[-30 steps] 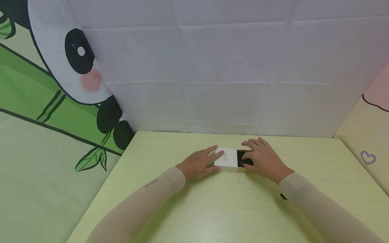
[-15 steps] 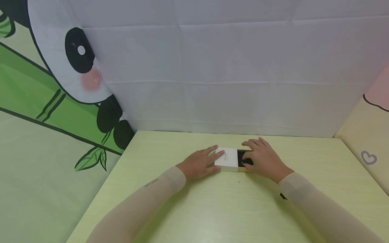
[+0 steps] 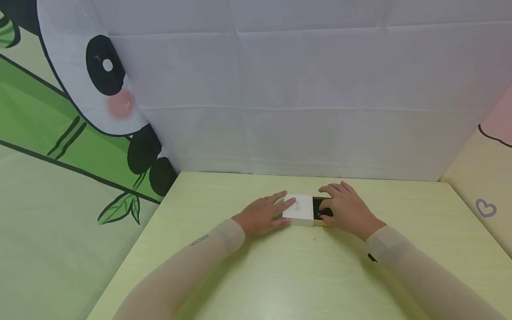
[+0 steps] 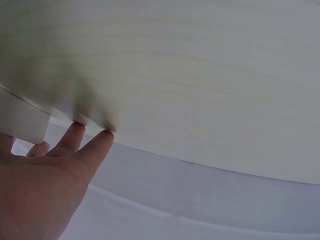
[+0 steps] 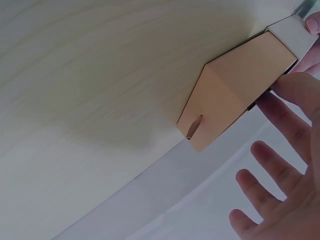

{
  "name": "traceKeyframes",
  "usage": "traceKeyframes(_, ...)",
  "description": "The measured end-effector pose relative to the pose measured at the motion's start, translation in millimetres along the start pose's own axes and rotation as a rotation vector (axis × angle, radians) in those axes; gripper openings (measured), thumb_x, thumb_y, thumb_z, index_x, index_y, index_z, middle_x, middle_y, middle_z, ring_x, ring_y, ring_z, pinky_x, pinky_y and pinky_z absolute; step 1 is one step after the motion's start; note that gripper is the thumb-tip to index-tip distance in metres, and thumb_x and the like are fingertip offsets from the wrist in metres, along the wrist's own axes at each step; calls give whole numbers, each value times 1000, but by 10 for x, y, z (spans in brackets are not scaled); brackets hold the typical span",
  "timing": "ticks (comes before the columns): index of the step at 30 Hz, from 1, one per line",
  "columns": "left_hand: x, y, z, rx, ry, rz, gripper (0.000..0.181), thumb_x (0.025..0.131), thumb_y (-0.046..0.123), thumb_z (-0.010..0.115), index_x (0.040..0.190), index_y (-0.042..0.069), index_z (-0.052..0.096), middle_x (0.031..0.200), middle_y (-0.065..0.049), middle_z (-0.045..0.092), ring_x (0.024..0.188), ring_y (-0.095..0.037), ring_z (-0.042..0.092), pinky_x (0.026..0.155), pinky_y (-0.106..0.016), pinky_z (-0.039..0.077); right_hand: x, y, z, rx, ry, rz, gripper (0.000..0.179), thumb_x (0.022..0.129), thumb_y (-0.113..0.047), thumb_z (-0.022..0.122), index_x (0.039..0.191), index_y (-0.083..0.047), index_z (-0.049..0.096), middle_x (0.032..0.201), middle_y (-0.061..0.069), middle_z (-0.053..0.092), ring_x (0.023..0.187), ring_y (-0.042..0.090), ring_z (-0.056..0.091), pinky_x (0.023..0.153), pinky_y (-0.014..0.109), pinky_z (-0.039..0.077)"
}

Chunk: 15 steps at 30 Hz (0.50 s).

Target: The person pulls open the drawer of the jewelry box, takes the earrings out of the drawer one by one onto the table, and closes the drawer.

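A small white box sleeve (image 3: 301, 212) with fine print lies flat on the table, its tan drawer (image 5: 240, 85) partly slid out to the right. Inside the drawer is a black insert (image 3: 317, 214) with a small white star. My left hand (image 3: 262, 216) holds the sleeve's left end, thumb along the near side and a finger over the top. My right hand (image 3: 350, 213) bends its thumb and index finger into the drawer, pinching at the black insert. Its other fingers stretch out above; the tips in the drawer are hidden in the right wrist view.
The pale wood table (image 3: 240, 275) ends at a white cloth backdrop (image 3: 296, 98) behind the box. A printed panda cloth (image 3: 80, 133) stands at the left and another printed cloth (image 3: 488, 186) at the right. The drawer's end has a slit (image 5: 195, 127).
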<state>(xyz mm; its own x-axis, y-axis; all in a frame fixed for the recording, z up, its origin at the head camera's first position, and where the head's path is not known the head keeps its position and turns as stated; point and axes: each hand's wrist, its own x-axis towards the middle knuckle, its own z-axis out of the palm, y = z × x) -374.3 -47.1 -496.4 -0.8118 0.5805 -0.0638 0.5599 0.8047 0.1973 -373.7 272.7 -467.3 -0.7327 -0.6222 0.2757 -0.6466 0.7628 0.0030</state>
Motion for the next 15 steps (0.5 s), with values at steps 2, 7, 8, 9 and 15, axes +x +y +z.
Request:
traceKeyframes(2, 6, 3, -9, 1, 0, 0, 76, 123, 62, 55, 190, 37, 27, 200, -6, 26, 178, -37, 46, 143, -63, 43, 8, 8, 0, -5, -1, -4, 14, 94, -25, 102, 105, -19, 95, 152, 15, 77, 149, 41, 69, 137, 75, 45)
traceKeyframes(7, 18, 10, -20, -1, 1, -4, 76, 123, 61, 55, 190, 37, 28, 199, -6, 27, 177, -37, 47, 143, -62, 44, 31, 29, 7, -8, -3, -11, 15, 93, -24, 102, 105, -19, 95, 151, 15, 78, 149, 41, 69, 137, 75, 46)
traceKeyframes(8, 19, 13, -23, -3, 1, -6, 76, 123, 62, 55, 190, 37, 28, 199, -6, 27, 177, -37, 47, 143, -63, 44, 35, 34, 9, -7, -4, -12, 14, 93, -24, 102, 105, -19, 95, 151, 15, 78, 149, 41, 69, 137, 75, 46)
traceKeyframes(9, 20, 15, -27, -4, -1, -7, 76, 123, 62, 55, 190, 37, 28, 199, -6, 27, 177, -38, 47, 143, -62, 44, 40, 37, 11, -6, -5, -12, 14, 93, -24, 102, 105, -19, 95, 151, 15, 78, 149, 41, 69, 136, 75, 46)
traceKeyframes(15, 28, 23, -44, -5, -8, -10, 77, 123, 62, 55, 190, 37, 26, 200, -6, 26, 179, -38, 44, 144, -63, 43, 61, 59, 22, 2, -11, -13, 13, 94, -23, 102, 104, -18, 95, 151, 15, 78, 148, 42, 70, 136, 75, 46)
